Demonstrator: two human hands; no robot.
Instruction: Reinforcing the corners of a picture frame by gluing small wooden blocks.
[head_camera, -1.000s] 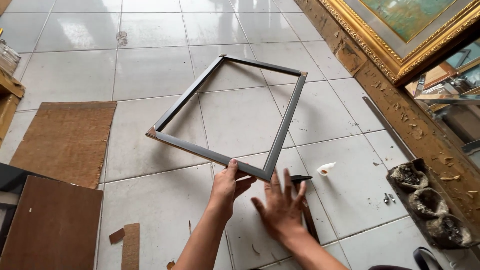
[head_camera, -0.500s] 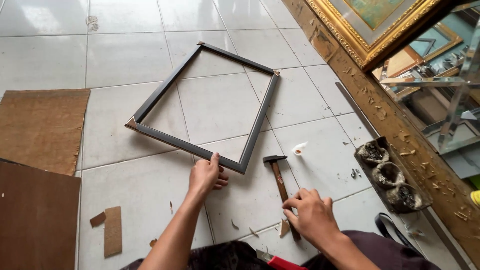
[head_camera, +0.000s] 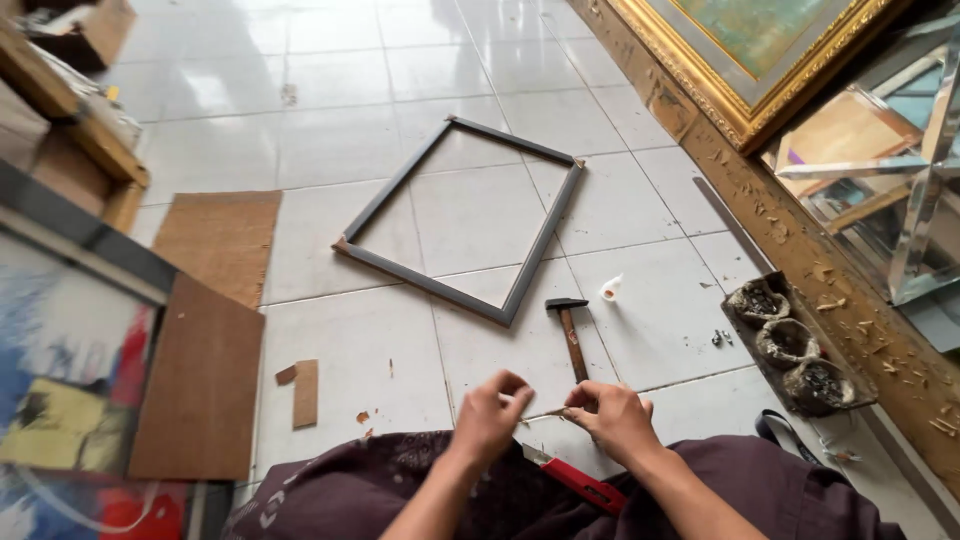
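Both hands meet over the lap: left hand (head_camera: 490, 412) and right hand (head_camera: 608, 415) pinch a thin sliver (head_camera: 545, 412) between fingertips, near the hammer (head_camera: 570, 335).

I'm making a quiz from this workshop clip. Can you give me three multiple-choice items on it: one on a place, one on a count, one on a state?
1. Where does the hammer lie?
A. inside the frame
B. on the floor by the frame's near corner
C. on the lap

2. How many round cups sit in the tray?
A. two
B. three
C. five

3. What are the hands doing?
A. pinching a small thin piece
B. resting flat
C. gripping the hammer

B: its head lies just outside the corner.
B: three in a row.
A: left hand and right hand meet at the fingertips.
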